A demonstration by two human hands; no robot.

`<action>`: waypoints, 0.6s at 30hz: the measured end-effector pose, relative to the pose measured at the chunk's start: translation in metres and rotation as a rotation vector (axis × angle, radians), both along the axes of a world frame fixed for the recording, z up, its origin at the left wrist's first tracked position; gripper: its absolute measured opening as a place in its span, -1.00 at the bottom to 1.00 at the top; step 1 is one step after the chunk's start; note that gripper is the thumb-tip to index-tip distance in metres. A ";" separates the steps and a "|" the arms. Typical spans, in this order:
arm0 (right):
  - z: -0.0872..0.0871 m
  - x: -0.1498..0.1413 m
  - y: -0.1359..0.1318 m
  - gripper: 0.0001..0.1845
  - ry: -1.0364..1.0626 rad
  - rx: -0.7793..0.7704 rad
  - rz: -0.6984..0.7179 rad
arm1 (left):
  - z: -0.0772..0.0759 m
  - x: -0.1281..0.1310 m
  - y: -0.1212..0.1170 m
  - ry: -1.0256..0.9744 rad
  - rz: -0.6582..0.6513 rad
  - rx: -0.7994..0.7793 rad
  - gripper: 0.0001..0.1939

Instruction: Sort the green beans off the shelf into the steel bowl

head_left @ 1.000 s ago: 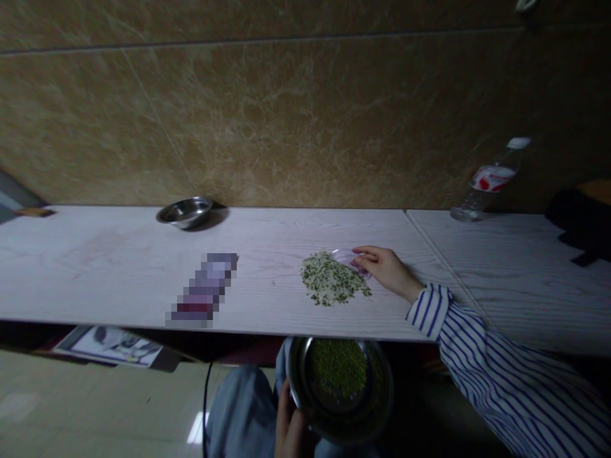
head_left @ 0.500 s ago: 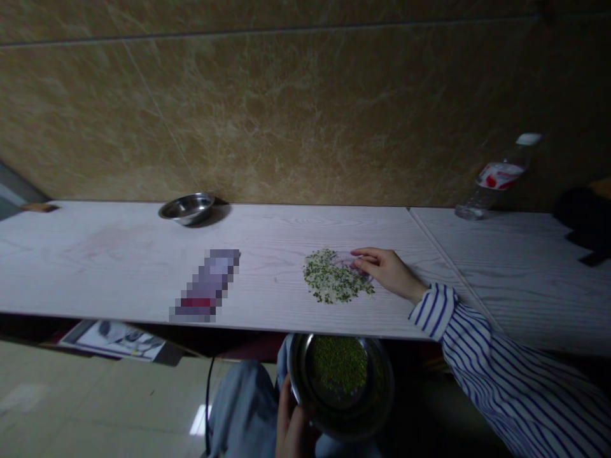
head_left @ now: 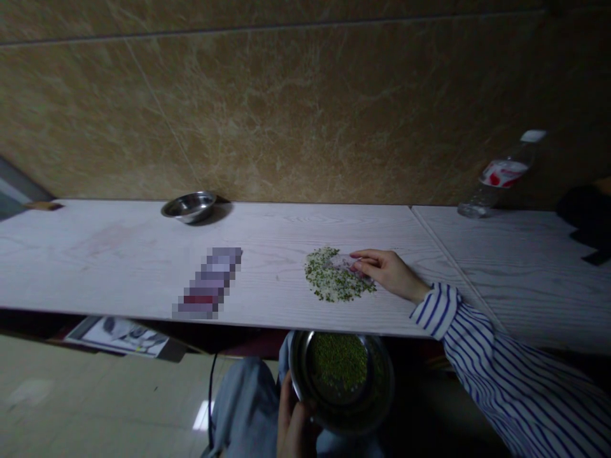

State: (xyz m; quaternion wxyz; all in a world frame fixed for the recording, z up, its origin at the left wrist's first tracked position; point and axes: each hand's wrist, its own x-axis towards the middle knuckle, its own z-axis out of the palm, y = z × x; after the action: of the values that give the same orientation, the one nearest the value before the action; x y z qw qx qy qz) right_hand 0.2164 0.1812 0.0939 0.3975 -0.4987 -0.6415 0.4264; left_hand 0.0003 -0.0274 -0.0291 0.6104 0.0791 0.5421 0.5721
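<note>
A pile of green beans mixed with white grains [head_left: 329,283] lies spread on the pale wooden tabletop. My right hand [head_left: 382,267], in a striped sleeve, rests at the pile's right edge. Its thumb and fingers are drawn together in a pinch at the grains; anything between the fingertips is too small to make out. Below the table edge, my left hand [head_left: 293,416] grips the left rim of a metal bowl [head_left: 377,407] over my lap. Green beans [head_left: 338,359] cover part of that bowl's bottom.
A smaller metal bowl [head_left: 189,208] stands near the marbled wall. A blurred-out flat object [head_left: 210,283] lies left of the pile. At the right stand a clear plastic bottle [head_left: 499,175] and a dark object [head_left: 585,216]. Printed papers [head_left: 121,334] sit beneath the tabletop.
The bare gap in the pile by my right fingertips reaches a little further left. My left hand and the bowl it holds stay nearly still. The view has shifted slightly.
</note>
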 end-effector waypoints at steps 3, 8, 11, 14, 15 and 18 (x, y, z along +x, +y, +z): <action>0.000 -0.001 -0.001 -0.71 -0.003 -0.011 0.002 | -0.005 0.000 0.001 -0.042 0.031 -0.012 -0.22; -0.001 0.000 -0.002 -0.70 0.009 -0.001 0.023 | -0.008 -0.002 0.003 -0.046 0.008 -0.055 -0.18; -0.001 0.000 -0.003 -0.69 0.000 0.003 0.037 | -0.007 -0.001 0.003 -0.045 0.012 -0.049 -0.18; -0.001 0.000 -0.004 -0.69 0.003 0.010 0.046 | -0.005 0.001 0.002 -0.032 0.031 -0.049 -0.23; 0.000 0.000 -0.004 -0.69 0.004 0.012 0.047 | -0.005 0.001 0.002 -0.026 0.036 -0.045 -0.25; 0.001 0.000 -0.005 -0.70 0.002 0.007 0.058 | -0.003 0.002 0.001 -0.019 0.025 -0.035 -0.26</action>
State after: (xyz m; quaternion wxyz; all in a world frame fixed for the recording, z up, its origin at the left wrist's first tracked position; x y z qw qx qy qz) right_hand 0.2166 0.1763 0.0945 0.3874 -0.4780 -0.6568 0.4359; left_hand 0.0020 -0.0266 -0.0325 0.6095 0.0562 0.5471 0.5710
